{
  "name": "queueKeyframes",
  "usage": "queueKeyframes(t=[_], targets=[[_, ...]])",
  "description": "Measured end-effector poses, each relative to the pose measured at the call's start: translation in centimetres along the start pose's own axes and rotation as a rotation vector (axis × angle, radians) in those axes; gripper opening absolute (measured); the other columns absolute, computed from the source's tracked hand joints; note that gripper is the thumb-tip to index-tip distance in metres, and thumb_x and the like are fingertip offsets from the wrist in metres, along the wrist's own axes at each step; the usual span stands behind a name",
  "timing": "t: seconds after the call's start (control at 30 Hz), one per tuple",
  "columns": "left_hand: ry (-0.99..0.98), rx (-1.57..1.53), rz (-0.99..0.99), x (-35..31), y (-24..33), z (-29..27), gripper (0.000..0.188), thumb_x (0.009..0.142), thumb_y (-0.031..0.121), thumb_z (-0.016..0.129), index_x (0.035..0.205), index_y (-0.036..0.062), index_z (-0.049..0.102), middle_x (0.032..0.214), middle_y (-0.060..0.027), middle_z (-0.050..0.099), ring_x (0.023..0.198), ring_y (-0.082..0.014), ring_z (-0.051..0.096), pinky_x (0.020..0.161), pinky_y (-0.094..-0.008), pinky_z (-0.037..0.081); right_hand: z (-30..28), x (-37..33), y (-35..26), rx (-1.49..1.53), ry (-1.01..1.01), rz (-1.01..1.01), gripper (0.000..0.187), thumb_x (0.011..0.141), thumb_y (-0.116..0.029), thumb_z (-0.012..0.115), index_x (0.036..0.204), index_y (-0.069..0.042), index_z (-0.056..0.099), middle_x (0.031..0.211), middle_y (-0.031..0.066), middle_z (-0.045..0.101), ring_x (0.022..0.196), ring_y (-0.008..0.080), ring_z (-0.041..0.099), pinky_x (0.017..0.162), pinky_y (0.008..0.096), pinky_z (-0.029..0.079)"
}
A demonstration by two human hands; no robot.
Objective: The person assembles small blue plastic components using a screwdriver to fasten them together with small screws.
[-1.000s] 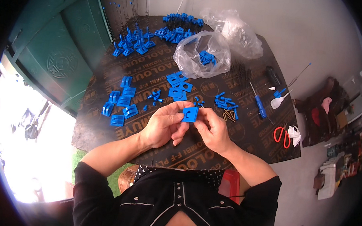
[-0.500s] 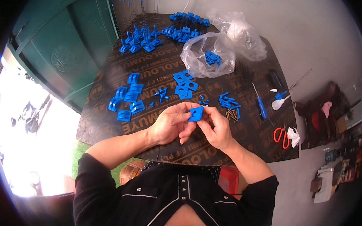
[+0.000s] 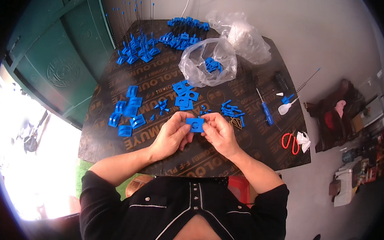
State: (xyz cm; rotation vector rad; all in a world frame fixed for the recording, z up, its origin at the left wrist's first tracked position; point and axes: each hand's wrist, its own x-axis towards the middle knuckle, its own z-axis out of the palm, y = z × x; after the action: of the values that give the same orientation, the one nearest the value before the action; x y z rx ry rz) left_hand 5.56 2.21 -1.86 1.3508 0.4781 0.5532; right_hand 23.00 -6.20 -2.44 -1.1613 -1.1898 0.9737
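Between both hands, above the near middle of the table, I hold a small blue square plate with a round hole (image 3: 195, 124). My left hand (image 3: 173, 135) pinches its left edge between thumb and fingers. At the opposite edge, my right hand (image 3: 217, 132) grips it the same way. Just beyond lie several flat blue plates (image 3: 185, 95), overlapping one another. Left of my hands are several curved blue pieces (image 3: 129, 107) and a few little blue pegs (image 3: 161, 106). Blue cylindrical pieces (image 3: 231, 108) and brass-coloured screws (image 3: 236, 123) lie to the right.
Blue bases with upright springs (image 3: 138, 47) crowd the far left. A clear plastic bag (image 3: 208, 63) holding blue parts stands at the back. On the right lie a blue-handled screwdriver (image 3: 266, 113), a white squeeze bottle (image 3: 284, 108) and red-handled scissors (image 3: 289, 143).
The plate has turned from tilted to nearly square-on, its face toward me. Both hands stay on it. The whole view has shifted slightly.
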Motion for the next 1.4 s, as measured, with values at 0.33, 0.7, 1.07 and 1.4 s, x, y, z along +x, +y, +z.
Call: queueKeyframes(t=[0.33,0.7,1.07,1.4], targets=[[-0.088,0.110,-0.002,0.0,0.1,-0.7,0.019,0.097,0.007,0.045,0.115,0.0038,0.047,0.067,-0.0011,0.056,0.050,-0.0040,0.046,0.045,-0.0185,0.038,0.2,0.0,0.9,-0.135,0.020,-0.018,0.016,0.094,-0.014,0.056,0.088,0.000,0.050,0.074,0.0036,0.061,0.064,0.0064,0.059,0.056,0.0219,0.048],[-0.065,0.087,0.014,0.0,0.8,-0.3,0.019,0.095,0.007,0.046,0.114,0.0045,0.048,0.066,-0.0010,0.055,0.051,-0.0048,0.047,0.044,-0.0202,0.038,0.3,-0.1,-0.2,-0.180,0.038,-0.029,0.014,0.094,-0.012,0.056,0.090,0.001,0.051,0.074,0.0028,0.060,0.065,0.0062,0.058,0.057,0.0222,0.049],[-0.131,-0.045,0.014,-0.7,1.4,0.0,0.021,0.096,0.008,0.044,0.116,0.0041,0.047,0.067,-0.0013,0.055,0.050,-0.0050,0.048,0.043,-0.0191,0.038,2.4,-3.1,-2.5,0.058,0.146,0.090,0.016,0.095,-0.013,0.054,0.104,-0.002,0.045,0.078,0.0045,0.059,0.058,0.0031,0.045,0.051,0.0168,0.038],[-0.120,0.006,-0.033,-0.5,0.7,0.0,0.019,0.096,0.007,0.044,0.114,0.0020,0.045,0.069,-0.0004,0.055,0.059,-0.0057,0.048,0.051,-0.0224,0.040,3.7,-3.6,-0.1,0.125,0.313,0.055,0.012,0.096,-0.012,0.054,0.102,-0.003,0.048,0.077,0.0018,0.059,0.058,0.0018,0.046,0.049,0.0158,0.038]])
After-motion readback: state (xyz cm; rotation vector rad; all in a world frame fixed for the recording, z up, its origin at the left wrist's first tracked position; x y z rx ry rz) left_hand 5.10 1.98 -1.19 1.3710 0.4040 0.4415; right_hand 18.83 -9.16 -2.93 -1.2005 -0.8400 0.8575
